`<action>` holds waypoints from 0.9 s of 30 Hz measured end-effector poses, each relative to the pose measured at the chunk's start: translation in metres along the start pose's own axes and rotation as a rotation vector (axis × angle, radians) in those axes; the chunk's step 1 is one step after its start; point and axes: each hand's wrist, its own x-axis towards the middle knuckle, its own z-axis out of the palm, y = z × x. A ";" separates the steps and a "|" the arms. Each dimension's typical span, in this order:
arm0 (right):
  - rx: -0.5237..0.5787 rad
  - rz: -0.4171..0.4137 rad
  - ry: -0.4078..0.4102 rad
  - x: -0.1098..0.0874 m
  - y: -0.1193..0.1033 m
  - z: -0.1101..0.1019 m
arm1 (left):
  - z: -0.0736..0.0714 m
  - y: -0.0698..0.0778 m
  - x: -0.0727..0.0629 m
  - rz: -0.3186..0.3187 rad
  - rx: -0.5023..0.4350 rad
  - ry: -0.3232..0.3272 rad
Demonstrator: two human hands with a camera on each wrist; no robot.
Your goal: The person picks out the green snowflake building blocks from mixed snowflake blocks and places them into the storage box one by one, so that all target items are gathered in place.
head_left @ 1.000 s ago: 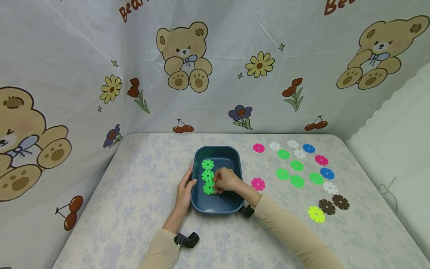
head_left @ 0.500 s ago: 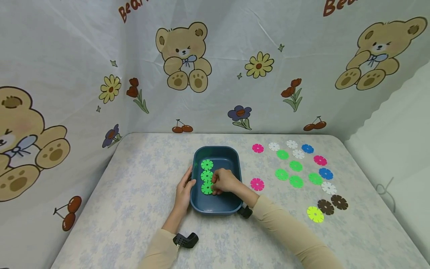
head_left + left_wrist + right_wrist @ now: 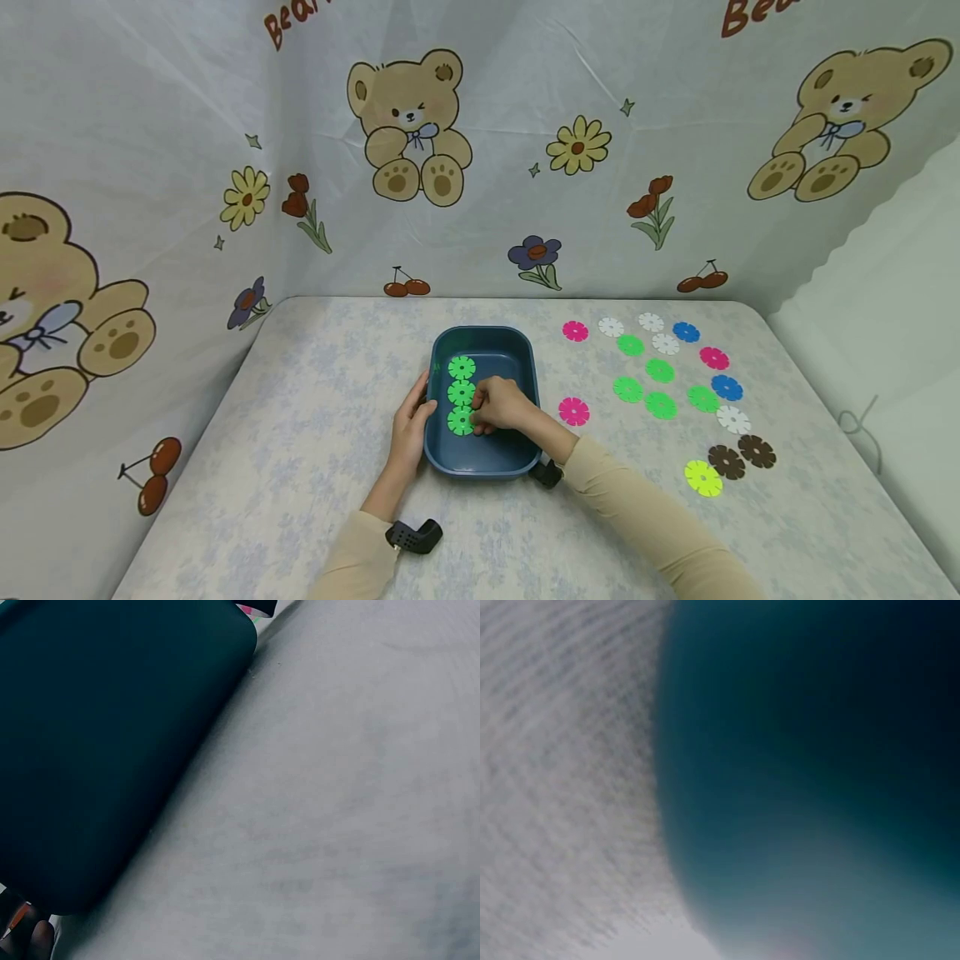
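– While your left hand [image 3: 407,432] holds the tray [image 3: 480,456] by its left wall, thumb at the rim, where do the green discs [image 3: 457,393] lie?
– Inside, in your tray's left half; they look light, thin and stiff, best pinched by the edge.
– And your right hand [image 3: 504,406]?
– Across the right rim, fingers curled, apparently pinching the nearest disc [image 3: 456,422].

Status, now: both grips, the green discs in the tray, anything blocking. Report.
Left grip holding tray, left side. Right grip pinching nearest green disc, right edge. Three green discs in column inside. Nothing seen blocking; loose discs outside, to the right.
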 end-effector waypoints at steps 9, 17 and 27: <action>0.008 -0.074 0.005 -0.003 -0.002 -0.004 | 0.001 0.001 0.000 -0.006 0.000 0.007; 0.098 -0.199 -0.055 -0.028 -0.011 -0.043 | 0.002 0.002 -0.001 -0.006 0.019 0.012; 0.037 -0.027 0.155 -0.065 0.031 -0.127 | 0.002 0.002 -0.001 -0.009 0.007 0.018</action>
